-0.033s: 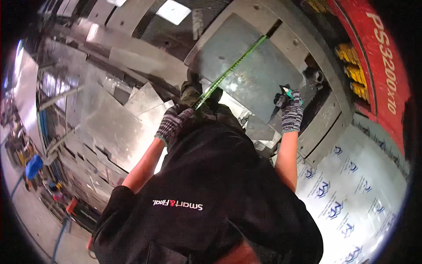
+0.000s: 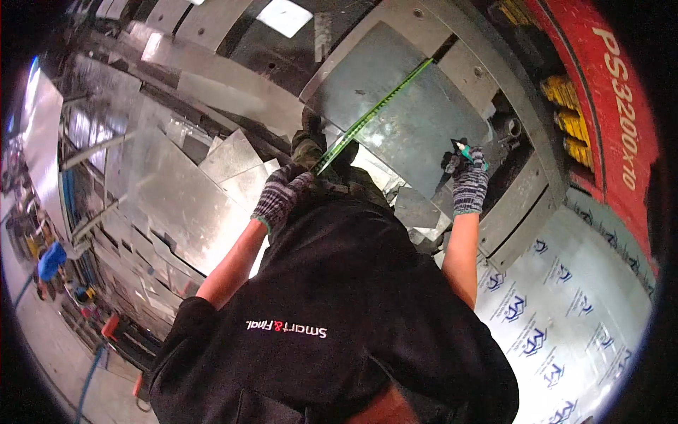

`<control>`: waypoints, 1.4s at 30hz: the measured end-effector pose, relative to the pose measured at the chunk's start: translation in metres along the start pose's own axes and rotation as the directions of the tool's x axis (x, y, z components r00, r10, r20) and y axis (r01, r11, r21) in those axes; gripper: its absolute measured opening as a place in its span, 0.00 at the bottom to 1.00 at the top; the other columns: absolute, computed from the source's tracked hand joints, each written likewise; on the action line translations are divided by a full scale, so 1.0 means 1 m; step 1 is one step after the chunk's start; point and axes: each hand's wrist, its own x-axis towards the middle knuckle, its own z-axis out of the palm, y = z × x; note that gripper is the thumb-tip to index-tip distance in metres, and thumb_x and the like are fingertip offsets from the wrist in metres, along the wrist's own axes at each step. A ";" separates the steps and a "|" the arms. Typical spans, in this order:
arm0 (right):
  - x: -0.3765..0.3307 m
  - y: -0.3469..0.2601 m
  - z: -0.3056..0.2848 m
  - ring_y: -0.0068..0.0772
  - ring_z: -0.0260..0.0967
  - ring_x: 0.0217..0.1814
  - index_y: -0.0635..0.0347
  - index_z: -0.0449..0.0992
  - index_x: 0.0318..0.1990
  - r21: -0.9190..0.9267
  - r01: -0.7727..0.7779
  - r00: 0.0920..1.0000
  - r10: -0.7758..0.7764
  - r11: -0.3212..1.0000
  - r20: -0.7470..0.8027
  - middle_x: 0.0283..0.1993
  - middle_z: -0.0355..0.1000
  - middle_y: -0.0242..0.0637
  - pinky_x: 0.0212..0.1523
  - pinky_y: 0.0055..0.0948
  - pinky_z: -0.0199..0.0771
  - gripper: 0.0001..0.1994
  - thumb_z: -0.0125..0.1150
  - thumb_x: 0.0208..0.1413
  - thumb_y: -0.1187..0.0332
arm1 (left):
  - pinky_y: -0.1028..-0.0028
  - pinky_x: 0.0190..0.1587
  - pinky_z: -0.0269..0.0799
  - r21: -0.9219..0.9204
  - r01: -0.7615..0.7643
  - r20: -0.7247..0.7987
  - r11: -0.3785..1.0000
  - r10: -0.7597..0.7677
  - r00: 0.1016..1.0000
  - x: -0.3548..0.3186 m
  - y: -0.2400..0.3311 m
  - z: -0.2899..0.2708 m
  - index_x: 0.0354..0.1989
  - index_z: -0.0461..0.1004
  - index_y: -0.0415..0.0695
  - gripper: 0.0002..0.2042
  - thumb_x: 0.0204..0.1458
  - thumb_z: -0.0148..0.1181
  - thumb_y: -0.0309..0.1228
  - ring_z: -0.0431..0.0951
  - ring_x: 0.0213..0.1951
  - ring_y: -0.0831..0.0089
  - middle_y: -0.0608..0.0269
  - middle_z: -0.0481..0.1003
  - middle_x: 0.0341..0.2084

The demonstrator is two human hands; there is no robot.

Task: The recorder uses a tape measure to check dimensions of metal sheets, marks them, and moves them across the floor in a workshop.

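Note:
A green tape measure stretches its blade slantwise across a flat grey metal sheet. My gloved left hand is closed at the near end of the blade, close to my legs; the tape's case does not show. The far end of the blade reaches the sheet's upper right edge. To the right, my gloved right hand is closed around a green marker-like tool with a dark pointed tip. Beside that hand, dark lumpy parts lie at the sheet's right edge.
A red machine beam with yellow blocks below it runs along the right. Film-covered sheet metal lies at lower right. Stacked metal sheets fill the left. A person in blue is at far left.
The whole view has shifted slightly. Both hands keep their grip, and the tape stays stretched over the sheet.

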 end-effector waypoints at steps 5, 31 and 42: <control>0.012 -0.002 -0.002 0.38 0.73 0.24 0.62 0.80 0.41 -0.011 -0.120 0.993 0.120 0.993 -0.004 0.29 0.75 0.37 0.25 0.35 0.74 0.13 0.59 0.60 0.60 | 0.64 0.55 0.72 -0.010 -0.067 -0.069 0.998 0.066 0.995 0.000 0.003 0.020 0.51 0.78 0.35 0.21 0.60 0.62 0.42 0.79 0.51 0.53 0.43 0.80 0.47; 0.066 0.023 -0.067 0.40 0.69 0.44 0.55 0.78 0.51 0.007 -0.283 0.924 0.271 0.959 0.268 0.45 0.75 0.39 0.48 0.42 0.70 0.24 0.51 0.63 0.44 | 0.74 0.38 0.74 -0.399 -0.344 -0.105 0.850 0.330 0.938 0.015 0.024 0.011 0.45 0.79 0.41 0.13 0.62 0.64 0.38 0.76 0.33 0.78 0.66 0.80 0.36; 0.082 0.033 -0.074 0.38 0.67 0.27 0.54 0.78 0.40 0.088 -0.317 0.948 0.311 0.944 0.071 0.29 0.73 0.37 0.29 0.35 0.68 0.21 0.56 0.59 0.44 | 0.67 0.41 0.76 -0.834 0.039 0.256 0.550 0.323 0.911 0.060 0.027 -0.040 0.52 0.75 0.33 0.22 0.66 0.57 0.44 0.80 0.35 0.64 0.55 0.81 0.35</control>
